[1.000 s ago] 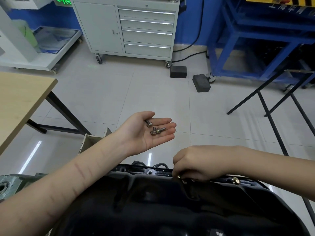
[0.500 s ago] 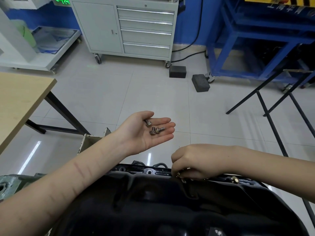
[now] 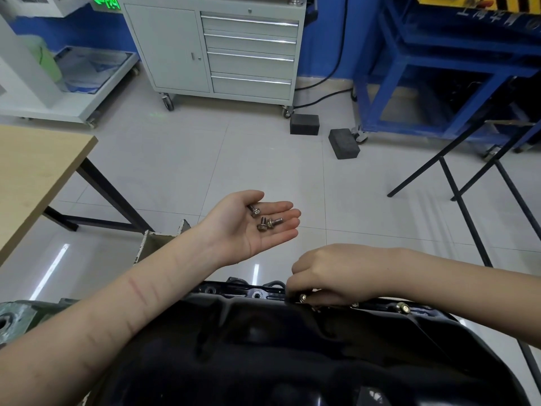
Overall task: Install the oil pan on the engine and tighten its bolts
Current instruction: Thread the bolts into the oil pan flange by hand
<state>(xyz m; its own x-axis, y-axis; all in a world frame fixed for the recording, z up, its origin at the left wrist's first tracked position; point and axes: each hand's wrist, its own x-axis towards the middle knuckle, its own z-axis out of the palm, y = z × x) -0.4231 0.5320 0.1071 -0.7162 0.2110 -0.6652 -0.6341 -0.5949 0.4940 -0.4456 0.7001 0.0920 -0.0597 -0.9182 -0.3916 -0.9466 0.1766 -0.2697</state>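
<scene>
The black oil pan (image 3: 292, 353) fills the lower part of the view, lying on the engine. My left hand (image 3: 251, 227) is held palm up above the pan's far edge, with three loose bolts (image 3: 265, 219) lying on its straight fingers. My right hand (image 3: 336, 273) is curled over the pan's far flange and pinches a bolt (image 3: 302, 297) standing in a flange hole. Another bolt (image 3: 403, 308) sits in the flange further right. Empty bolt holes show in the flange to the left.
A wooden table (image 3: 32, 177) stands at the left. A grey drawer cabinet (image 3: 222, 48) on castors is at the back, with two black blocks (image 3: 322, 133) on the floor. A blue frame (image 3: 439, 68) and black stand legs (image 3: 468, 200) are at the right.
My right hand's fingers have shifted slightly on the bolt at the flange. My left hand has stayed still with the bolts on it.
</scene>
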